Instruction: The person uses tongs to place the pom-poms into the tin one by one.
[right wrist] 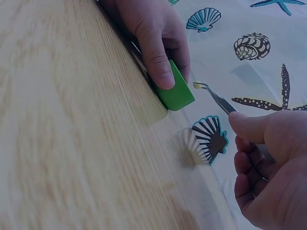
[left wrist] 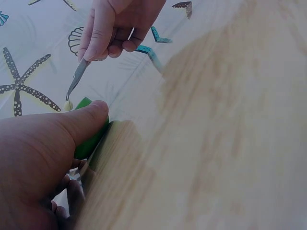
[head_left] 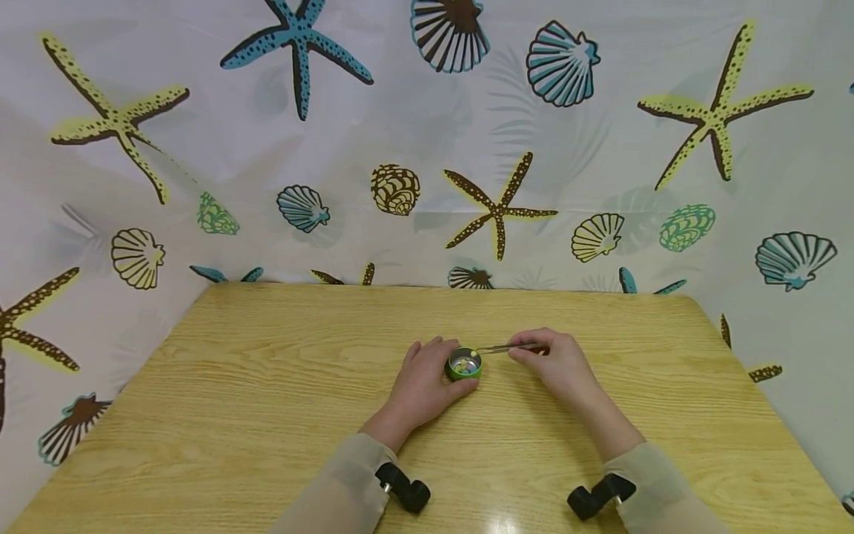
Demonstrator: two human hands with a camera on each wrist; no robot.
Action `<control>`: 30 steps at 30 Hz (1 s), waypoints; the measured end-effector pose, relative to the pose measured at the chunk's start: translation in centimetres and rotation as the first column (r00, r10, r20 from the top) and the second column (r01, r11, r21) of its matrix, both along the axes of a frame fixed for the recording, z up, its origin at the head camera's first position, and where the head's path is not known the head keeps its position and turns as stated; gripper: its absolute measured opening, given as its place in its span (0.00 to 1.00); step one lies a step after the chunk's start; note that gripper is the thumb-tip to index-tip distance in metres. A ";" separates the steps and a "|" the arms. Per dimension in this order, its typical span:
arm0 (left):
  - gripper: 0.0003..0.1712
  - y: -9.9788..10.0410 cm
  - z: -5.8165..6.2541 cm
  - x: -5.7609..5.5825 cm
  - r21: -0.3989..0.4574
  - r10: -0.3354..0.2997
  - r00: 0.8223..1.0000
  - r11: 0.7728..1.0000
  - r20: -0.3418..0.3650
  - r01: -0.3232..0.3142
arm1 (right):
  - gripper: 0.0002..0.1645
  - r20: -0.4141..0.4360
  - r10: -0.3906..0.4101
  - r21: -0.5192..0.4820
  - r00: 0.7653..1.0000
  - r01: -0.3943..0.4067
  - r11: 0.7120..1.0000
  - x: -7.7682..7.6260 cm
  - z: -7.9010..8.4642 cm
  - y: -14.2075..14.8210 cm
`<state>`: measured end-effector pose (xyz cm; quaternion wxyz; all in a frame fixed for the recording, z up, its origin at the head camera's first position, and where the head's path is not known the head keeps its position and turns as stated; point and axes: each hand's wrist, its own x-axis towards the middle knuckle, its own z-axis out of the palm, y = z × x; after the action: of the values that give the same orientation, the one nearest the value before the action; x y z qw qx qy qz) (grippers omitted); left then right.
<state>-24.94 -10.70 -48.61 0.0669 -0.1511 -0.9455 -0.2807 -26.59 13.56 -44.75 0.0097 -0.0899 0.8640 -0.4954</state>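
A small round green tin (head_left: 455, 374) stands on the table with several pastel pieces (head_left: 463, 366) inside it. My left hand (head_left: 422, 382) grips the tin from its left side, the thumb along the near wall; in the right wrist view that thumb presses the green wall (right wrist: 178, 96). My right hand (head_left: 557, 363) pinches metal tweezers (head_left: 497, 347) from the right. Between the tweezer tips is a small yellow bead-like piece (right wrist: 197, 86), held just above the tin's rim. The left wrist view shows the tweezers (left wrist: 76, 79) angled down towards the tin.
The wooden table (head_left: 267, 371) stretches around both hands. A white cloth (head_left: 373, 133) printed with shells and starfish hangs behind it and at both sides. A black mount (head_left: 403, 488) sits on the left wrist, and another black mount (head_left: 600, 495) on the right.
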 end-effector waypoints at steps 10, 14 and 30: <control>0.41 0.0 0.1 0.1 0.001 0.001 1.000 1.000 -0.004 -0.001 | 0.08 -0.008 -0.010 0.005 1.000 0.010 1.000 0.0 0.0 0.0; 0.42 0.1 0.2 0.1 0.000 -0.001 1.000 1.000 -0.002 0.001 | 0.09 -0.012 -0.015 0.011 1.000 0.015 1.000 0.1 0.1 0.2; 0.41 0.0 0.0 0.1 -0.010 0.003 1.000 1.000 -0.012 -0.003 | 0.11 -0.016 -0.054 0.015 0.998 0.054 0.998 0.2 0.5 1.6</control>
<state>-24.83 -10.70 -48.62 0.0722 -0.1517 -0.9466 -0.2752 -26.40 15.12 -44.22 -0.0099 -0.0703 0.8699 -0.4880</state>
